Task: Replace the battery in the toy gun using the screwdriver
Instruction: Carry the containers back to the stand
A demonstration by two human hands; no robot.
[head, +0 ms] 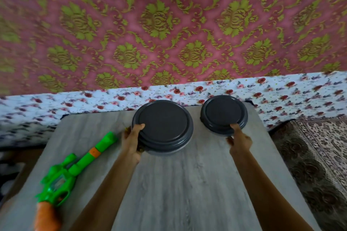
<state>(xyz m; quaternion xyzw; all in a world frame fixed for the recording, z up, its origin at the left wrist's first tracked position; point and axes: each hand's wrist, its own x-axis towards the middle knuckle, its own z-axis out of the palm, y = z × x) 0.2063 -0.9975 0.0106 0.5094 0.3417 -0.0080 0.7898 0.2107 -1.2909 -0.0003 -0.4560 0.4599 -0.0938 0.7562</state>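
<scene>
A green toy gun (75,167) with an orange grip lies on the grey wooden table (169,184) at the left, muzzle pointing away. Two round containers with dark grey lids stand at the table's far edge. My left hand (132,140) grips the near left rim of the larger container (163,127), thumb on top of its lid. My right hand (239,139) pinches the near rim of the smaller container (223,113), thumb on the lid. No screwdriver or battery is visible.
A floral white cloth (281,95) covers a surface behind the table, under a pink and green patterned wall. A patterned rug (315,155) lies to the right of the table. The table's near half holds only my forearms.
</scene>
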